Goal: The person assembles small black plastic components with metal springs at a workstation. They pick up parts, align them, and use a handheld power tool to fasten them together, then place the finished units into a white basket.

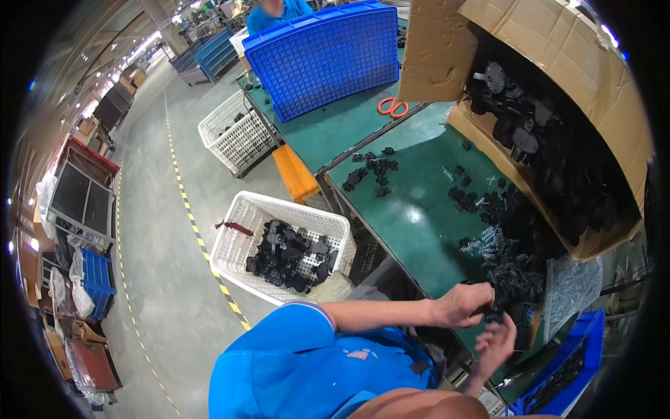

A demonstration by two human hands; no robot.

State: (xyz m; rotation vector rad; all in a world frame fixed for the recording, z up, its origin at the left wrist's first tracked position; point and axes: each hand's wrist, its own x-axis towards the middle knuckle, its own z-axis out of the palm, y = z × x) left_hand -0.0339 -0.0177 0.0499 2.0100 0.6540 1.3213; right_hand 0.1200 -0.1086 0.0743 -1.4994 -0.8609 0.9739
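Over the near edge of the green worktable [426, 237], my two hands meet at a small black plastic part [494, 313]. My left hand [462, 305] is closed, pinching this part between thumb and fingers. From below, my right hand [497, 342] reaches the same part with its fingers curled, some of them apart and slightly blurred. Much of the part is hidden by my fingers. Just beyond my hands lies a heap of metal springs [499, 251]. Loose small black parts [492, 206] are spread behind the springs.
An open cardboard box [558, 202] of black parts stands at right. A clear plastic bag [572, 286] and a blue bin [593, 342] are nearby. White crate [234, 262], blue crate [321, 63], orange stool [294, 172], red-handled scissors [392, 107]. A person [276, 14] works beyond.
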